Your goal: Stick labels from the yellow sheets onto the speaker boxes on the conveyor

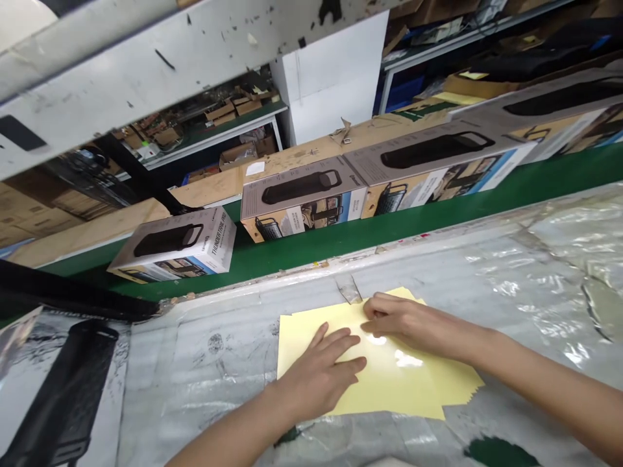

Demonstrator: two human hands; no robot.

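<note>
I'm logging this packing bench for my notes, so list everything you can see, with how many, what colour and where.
glossy yellow paper sheets: a small stack, count unclear, pale yellow, on the plastic-covered bench under both hands
clear plastic bench cover: one, greyish, wrinkled, across the foreground
green conveyor belt: one, green, behind the bench
grey printed speaker boxes: at least four, grey with black speaker picture, in a row on the belt
black-printed box: one, partly seen, lower left
brown cardboard cartons: several, brown, on shelves behind
left hand: one, flat on the sheets
right hand: one, fingertips pinching at the top sheet
</note>
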